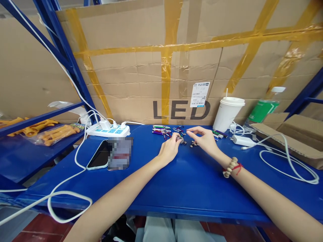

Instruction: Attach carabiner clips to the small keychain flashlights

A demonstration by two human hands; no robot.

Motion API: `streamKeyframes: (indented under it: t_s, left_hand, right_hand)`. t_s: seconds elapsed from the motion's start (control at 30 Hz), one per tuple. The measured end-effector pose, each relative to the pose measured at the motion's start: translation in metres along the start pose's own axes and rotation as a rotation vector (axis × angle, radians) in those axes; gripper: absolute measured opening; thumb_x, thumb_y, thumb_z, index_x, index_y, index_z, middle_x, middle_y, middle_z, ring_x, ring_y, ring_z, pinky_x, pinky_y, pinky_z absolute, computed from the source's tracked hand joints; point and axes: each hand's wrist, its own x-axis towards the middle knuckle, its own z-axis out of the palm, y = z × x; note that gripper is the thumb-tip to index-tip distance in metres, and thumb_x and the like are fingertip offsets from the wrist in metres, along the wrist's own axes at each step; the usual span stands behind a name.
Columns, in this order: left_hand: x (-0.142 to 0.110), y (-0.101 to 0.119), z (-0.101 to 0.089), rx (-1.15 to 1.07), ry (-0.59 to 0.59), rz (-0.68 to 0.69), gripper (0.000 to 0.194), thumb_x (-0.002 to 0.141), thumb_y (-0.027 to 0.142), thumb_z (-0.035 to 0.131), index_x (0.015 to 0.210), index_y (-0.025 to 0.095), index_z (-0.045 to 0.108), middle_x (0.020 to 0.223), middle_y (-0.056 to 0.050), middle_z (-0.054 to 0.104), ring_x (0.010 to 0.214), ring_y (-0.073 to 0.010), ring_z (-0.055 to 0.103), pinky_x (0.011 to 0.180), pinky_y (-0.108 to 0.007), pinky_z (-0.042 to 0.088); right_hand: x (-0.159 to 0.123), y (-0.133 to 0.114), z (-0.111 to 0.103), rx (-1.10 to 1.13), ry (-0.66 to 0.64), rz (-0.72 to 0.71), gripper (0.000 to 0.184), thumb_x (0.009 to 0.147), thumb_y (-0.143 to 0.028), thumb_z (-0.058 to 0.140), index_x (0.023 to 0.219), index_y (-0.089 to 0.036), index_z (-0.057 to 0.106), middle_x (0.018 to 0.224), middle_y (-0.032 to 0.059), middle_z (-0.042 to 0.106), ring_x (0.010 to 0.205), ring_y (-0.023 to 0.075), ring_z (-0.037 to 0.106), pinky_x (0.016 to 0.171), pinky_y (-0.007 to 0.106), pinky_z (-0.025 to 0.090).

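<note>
My left hand (169,148) rests on the blue table (176,188), fingers curled round a small metal keychain piece (178,138). Close beside it, my right hand (203,137) is raised slightly with thumb and fingers pinched together; what it pinches is too small to make out. A few tiny metal parts (193,144) lie on the table between and under the two hands. Just behind them sits a heap of small coloured keychain flashlights (163,130) with carabiner clips. A beaded bracelet and red string circle my right wrist (231,167).
A white power strip (108,130) with plugs and a phone (99,155) lie at left, white cables trailing off the edge. A lidded white cup (228,114), a charger (243,140), a green bag and cardboard boxes (290,137) stand at right. A taped cardboard wall rises behind.
</note>
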Motion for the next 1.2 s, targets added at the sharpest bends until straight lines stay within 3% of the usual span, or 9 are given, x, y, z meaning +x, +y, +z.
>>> streamKeyframes:
  t_s: [0.13,0.33,0.7,0.83,0.97,1.2]
  left_hand:
    - [0.0,0.0,0.0,-0.005,0.001,0.0,0.022,0.09,0.03,0.034,0.109,0.02,0.036,0.093,-0.001,0.059,0.085,-0.0171,0.057,0.072,-0.027,0.04]
    - [0.002,-0.002,0.002,-0.054,0.023,0.015,0.023,0.088,0.028,0.039,0.109,0.02,0.038,0.101,0.0,0.058,0.093,-0.016,0.055,0.077,-0.027,0.04]
    - [0.001,-0.004,0.002,-0.067,0.028,0.09,0.025,0.088,0.029,0.038,0.111,0.019,0.041,0.104,-0.001,0.057,0.096,-0.0142,0.054,0.079,-0.024,0.039]
    - [0.001,-0.008,0.004,-0.017,0.034,0.191,0.021,0.09,0.027,0.031,0.099,0.017,0.047,0.09,0.0,0.058,0.082,-0.0122,0.055,0.071,-0.022,0.038]
    - [0.001,-0.01,0.004,-0.049,0.029,0.239,0.022,0.09,0.025,0.03,0.096,0.016,0.049,0.093,-0.001,0.058,0.077,-0.0099,0.053,0.069,-0.02,0.037]
    - [0.003,-0.017,0.006,-0.122,-0.029,0.365,0.024,0.091,0.027,0.029,0.095,0.015,0.049,0.102,-0.002,0.056,0.092,-0.0118,0.051,0.079,-0.021,0.038]
  right_hand:
    - [-0.003,-0.002,0.003,0.102,-0.032,0.107,0.045,0.066,-0.047,0.064,0.088,-0.008,0.065,0.078,0.0099,0.06,0.059,0.0138,0.052,0.041,0.024,0.046]
    - [-0.004,0.002,0.006,0.087,-0.162,0.02,0.039,0.07,-0.043,0.061,0.09,-0.01,0.065,0.085,0.0086,0.061,0.064,0.0135,0.055,0.045,0.022,0.047]
    - [-0.003,0.007,0.005,0.034,-0.233,-0.056,0.032,0.073,-0.038,0.06,0.093,-0.013,0.066,0.083,0.0065,0.061,0.065,0.0112,0.054,0.048,0.019,0.044]
    - [-0.001,0.012,0.004,0.148,-0.278,-0.044,0.028,0.068,-0.035,0.065,0.082,-0.011,0.067,0.086,0.0088,0.06,0.065,0.012,0.053,0.041,0.017,0.041]
    - [0.002,0.013,0.002,0.256,-0.378,-0.002,0.022,0.064,-0.03,0.069,0.076,-0.012,0.068,0.087,0.0087,0.058,0.065,0.0119,0.053,0.038,0.017,0.04]
    - [0.004,0.005,-0.003,0.353,-0.444,0.079,0.016,0.052,-0.016,0.073,0.066,-0.011,0.068,0.077,0.0067,0.059,0.05,0.0072,0.048,0.037,0.017,0.039]
